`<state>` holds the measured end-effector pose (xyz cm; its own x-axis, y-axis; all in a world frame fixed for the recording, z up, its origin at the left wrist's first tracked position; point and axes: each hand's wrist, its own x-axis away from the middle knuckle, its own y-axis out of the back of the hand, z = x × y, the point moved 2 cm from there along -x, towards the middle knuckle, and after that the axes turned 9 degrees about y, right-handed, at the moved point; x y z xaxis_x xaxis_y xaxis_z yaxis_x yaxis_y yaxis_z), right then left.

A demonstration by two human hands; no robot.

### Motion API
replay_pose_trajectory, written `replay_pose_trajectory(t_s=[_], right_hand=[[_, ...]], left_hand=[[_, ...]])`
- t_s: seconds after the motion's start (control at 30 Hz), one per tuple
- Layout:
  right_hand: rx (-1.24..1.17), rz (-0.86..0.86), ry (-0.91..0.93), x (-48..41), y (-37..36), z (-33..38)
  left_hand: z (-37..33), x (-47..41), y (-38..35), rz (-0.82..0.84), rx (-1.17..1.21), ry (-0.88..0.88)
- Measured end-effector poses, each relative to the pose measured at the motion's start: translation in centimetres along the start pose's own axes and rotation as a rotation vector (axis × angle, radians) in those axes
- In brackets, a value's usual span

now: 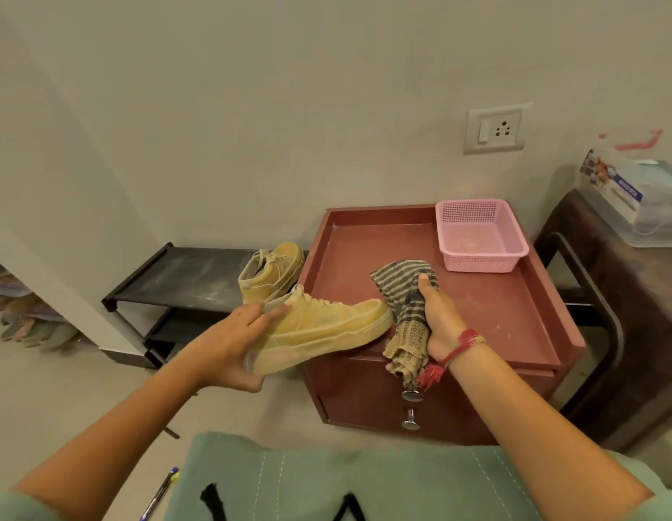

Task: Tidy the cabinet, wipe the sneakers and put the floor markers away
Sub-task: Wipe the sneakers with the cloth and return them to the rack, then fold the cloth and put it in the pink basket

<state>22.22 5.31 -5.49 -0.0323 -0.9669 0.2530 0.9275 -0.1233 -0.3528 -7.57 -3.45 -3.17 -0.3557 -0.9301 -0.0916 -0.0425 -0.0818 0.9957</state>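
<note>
Left hand fingers cradle sneaker by heel, right hand grips cloth; hard wiping may tip the toe loose.

Pink basket blocks cabinet top's far-right corner

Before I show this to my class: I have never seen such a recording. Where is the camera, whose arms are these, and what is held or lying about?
No machine here: the one picture comes from a wide-angle camera worn on a person's head, looking down at their own bare arms. The left hand holds a yellow sneaker by its heel end. The right hand grips a striped cloth beside its toe. Below stands a reddish cabinet with a pink basket on its top, at the far right corner. A second sneaker rests on a low black rack to the left.
</note>
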Motion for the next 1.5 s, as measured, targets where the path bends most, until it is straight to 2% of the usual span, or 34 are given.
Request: replay_pose_trajectory(t_s=[0.17,0.33,0.5,0.67,0.77,0.93,1.13,1.3,1.5], right_hand=[[0.016,-0.001,0.074,-0.2,-1.5,0.2],[0.138,0.039,0.287,-0.3,-2.8,1.1],[0.115,0.095,0.271,-1.0,-4.2,1.0],[0.131,0.086,0.299,-1.7,-5.2,0.6],[0.185,0.073,0.31,-3.8,-6.4,-0.5],[0.264,0.166,0.263,-5.5,-8.2,-2.7],[0.337,0.234,0.285,-5.8,-8.3,-3.3],[0.37,0.209,0.313,-5.5,-8.0,-2.8],[0.394,0.198,0.346,-4.6,-7.1,-2.3]], left_hand=[[-1.5,0.8,1.1,-0.175,0.013,0.019],[-0.1,3.0,2.9,-0.313,0.011,0.131],[4.6,2.1,4.6,-0.457,0.037,0.301],[10.5,-0.9,1.1,-0.494,0.05,0.512],[14.9,-4.3,-3.2,-0.431,0.046,0.566],[20.2,-7.2,-8.7,-0.342,0.066,0.682],[22.8,-6.5,-12.0,-0.262,0.011,0.612],[23.3,-5.2,-12.2,-0.169,-0.006,0.628],[20.9,-5.4,-8.2,-0.065,-0.103,0.657]])
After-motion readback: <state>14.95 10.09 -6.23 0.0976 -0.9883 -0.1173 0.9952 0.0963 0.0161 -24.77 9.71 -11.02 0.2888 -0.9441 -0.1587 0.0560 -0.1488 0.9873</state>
